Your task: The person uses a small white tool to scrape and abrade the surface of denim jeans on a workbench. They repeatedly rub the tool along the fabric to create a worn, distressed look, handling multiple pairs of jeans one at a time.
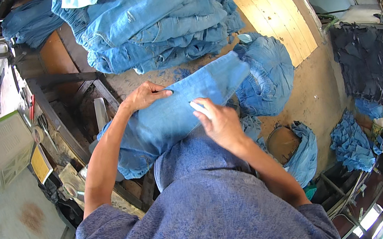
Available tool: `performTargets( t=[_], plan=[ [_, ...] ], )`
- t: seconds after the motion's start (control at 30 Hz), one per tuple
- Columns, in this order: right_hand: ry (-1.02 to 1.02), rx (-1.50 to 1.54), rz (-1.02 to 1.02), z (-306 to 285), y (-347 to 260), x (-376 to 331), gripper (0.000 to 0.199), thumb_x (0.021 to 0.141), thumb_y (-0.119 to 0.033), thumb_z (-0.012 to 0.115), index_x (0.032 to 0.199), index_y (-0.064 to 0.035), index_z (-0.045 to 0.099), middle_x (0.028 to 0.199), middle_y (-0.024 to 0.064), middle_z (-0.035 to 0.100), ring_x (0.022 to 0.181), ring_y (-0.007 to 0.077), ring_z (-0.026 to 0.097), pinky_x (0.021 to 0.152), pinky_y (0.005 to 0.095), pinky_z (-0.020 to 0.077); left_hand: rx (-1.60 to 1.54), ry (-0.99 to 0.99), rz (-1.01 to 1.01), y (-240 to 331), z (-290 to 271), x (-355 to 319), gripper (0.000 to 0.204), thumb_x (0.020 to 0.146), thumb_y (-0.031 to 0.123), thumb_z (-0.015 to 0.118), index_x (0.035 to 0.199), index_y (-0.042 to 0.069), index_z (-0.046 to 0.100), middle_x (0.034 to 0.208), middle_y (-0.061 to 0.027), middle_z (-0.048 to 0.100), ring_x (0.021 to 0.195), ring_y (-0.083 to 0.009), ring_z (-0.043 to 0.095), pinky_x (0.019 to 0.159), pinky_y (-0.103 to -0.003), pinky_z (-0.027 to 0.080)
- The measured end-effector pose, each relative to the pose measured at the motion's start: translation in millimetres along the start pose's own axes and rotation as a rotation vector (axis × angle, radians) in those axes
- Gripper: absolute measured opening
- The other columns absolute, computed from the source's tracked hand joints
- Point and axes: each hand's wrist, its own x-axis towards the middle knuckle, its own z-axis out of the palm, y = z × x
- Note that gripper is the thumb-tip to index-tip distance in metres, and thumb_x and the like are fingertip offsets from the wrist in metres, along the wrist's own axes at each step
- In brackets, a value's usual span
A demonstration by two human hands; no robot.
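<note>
A light-blue denim trouser leg [169, 105] lies stretched across my lap, sloping up to the right toward its frayed-looking end. My left hand [146, 95] grips its far edge, thumb on top of the cloth and fingers curled. Between the fingers of my right hand [220, 122] is a slim white hand tool [201, 110], held against or just over the middle of the leg. Its tip is too small to make out. To the right of the leg sits a bunched pair of jeans [268, 76].
Ahead rises a tall pile of folded jeans [150, 22]. At left are a dark metal frame [63, 123], scissors [44, 128] and a pale plastic basket [7, 145]. Dark cloth [364, 62] and blue denim scraps [352, 143] lie at right. A wooden panel [275, 14] catches light.
</note>
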Motion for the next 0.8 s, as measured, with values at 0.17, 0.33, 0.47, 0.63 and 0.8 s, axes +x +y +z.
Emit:
performTargets(
  t=[0.17, 0.33, 0.47, 0.63, 0.8],
  plan=[
    [0.295, -0.144, -0.255, 59, 1, 16, 0.031, 0.092, -0.017, 0.077, 0.122, -0.0113, 0.072, 0.075, 0.0061, 0.072, 0.06, 0.0241, 0.069, 0.056, 0.0376, 0.0555, 0.033, 0.168, 0.156, -24, -1, 17, 0.04, 0.099, 0.043, 0.076, 0.093, 0.004, 0.08, 0.06, -0.0081, 0.047, 0.06, -0.0095, 0.039, 0.057, -0.038, 0.04],
    [0.311, -0.3, -0.187, 87, 0, 31, 0.034, 0.084, -0.013, 0.076, 0.118, -0.0111, 0.075, 0.066, 0.0021, 0.065, 0.056, 0.0218, 0.063, 0.054, 0.0357, 0.0519, 0.011, 0.22, 0.228, -22, -4, 22, 0.033, 0.099, 0.037, 0.077, 0.095, 0.005, 0.081, 0.058, -0.012, 0.047, 0.057, -0.0109, 0.037, 0.054, -0.037, 0.039],
    [0.346, -0.334, -0.152, 97, -7, 49, 0.023, 0.087, -0.011, 0.078, 0.111, -0.0127, 0.079, 0.064, 0.0008, 0.066, 0.053, 0.0211, 0.063, 0.052, 0.0354, 0.0498, -0.021, 0.243, 0.284, -17, -8, 19, 0.03, 0.098, 0.035, 0.078, 0.097, 0.006, 0.082, 0.058, -0.0154, 0.05, 0.055, -0.0157, 0.035, 0.052, -0.038, 0.039],
    [0.233, -0.367, -0.096, 96, -8, 38, 0.023, 0.086, -0.01, 0.078, 0.109, -0.0136, 0.079, 0.064, 0.0001, 0.068, 0.052, 0.0197, 0.063, 0.052, 0.0346, 0.05, -0.027, 0.24, 0.284, -17, -9, 20, 0.031, 0.097, 0.034, 0.079, 0.091, 0.003, 0.08, 0.057, -0.016, 0.047, 0.053, -0.0199, 0.034, 0.052, -0.04, 0.039],
    [0.177, -0.419, -0.042, 78, -18, -2, 0.032, 0.083, -0.012, 0.078, 0.115, -0.0144, 0.078, 0.065, 0.0008, 0.068, 0.053, 0.0198, 0.063, 0.053, 0.0344, 0.0508, -0.082, 0.26, 0.274, -21, -7, 23, 0.042, 0.097, 0.035, 0.08, 0.077, -0.001, 0.071, 0.055, -0.0156, 0.041, 0.054, -0.0195, 0.031, 0.052, -0.042, 0.036]
  ],
)
